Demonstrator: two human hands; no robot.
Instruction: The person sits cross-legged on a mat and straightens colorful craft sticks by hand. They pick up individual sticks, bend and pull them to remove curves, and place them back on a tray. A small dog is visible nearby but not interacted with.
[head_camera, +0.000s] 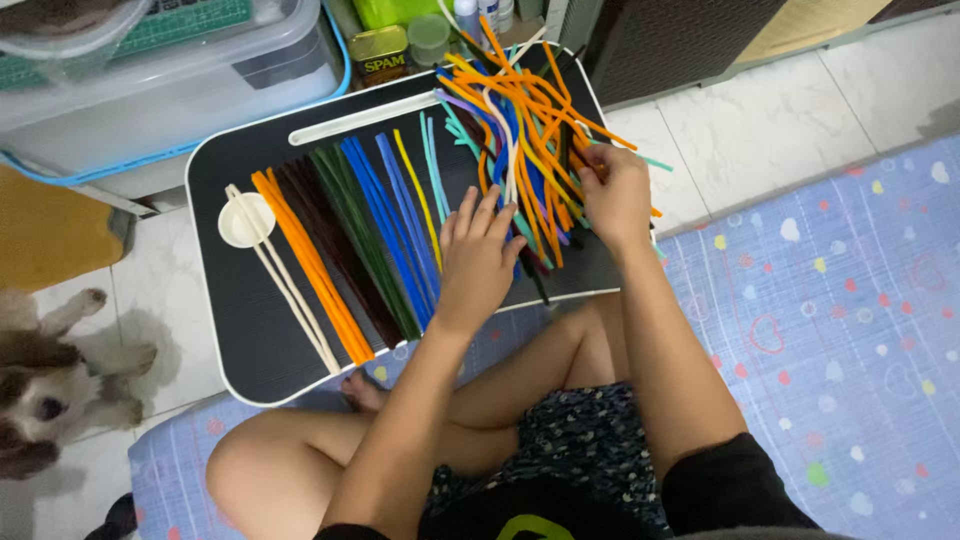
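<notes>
Lying flat with fingers spread, the left hand (478, 252) pins sorted colour rows (345, 235) on the black tray (235, 325), while the right hand (612, 192) pinches strands in the mixed pipe-cleaner pile (520, 120).

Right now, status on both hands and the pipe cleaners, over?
Left hand flat on sorted pipe cleaners, open. Right hand picking in the mixed pile; grip unclear. Black tray on lap. Dog at left, off the tray.
</notes>
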